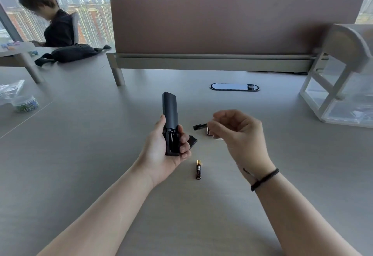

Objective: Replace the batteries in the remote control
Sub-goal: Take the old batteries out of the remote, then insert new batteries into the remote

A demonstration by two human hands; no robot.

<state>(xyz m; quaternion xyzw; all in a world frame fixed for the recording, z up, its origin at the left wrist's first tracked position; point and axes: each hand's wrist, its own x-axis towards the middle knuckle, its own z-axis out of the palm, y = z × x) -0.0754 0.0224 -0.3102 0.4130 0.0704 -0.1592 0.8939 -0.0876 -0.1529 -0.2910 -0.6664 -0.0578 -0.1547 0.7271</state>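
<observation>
My left hand grips a black remote control upright, back side toward me, with its battery bay uncovered at the lower end. The bay looks empty. The black battery cover lies on the table just right of that hand, partly hidden by my fingers. My right hand pinches a dark battery by one end, holding it level above the table. Another battery lies under those fingers, mostly hidden. A gold-and-black battery lies on the table between my wrists.
A brown divider panel stands across the back of the grey desk, with an oval cable port before it. A white rack sits at right, a jar of small items at left. Another person sits far left.
</observation>
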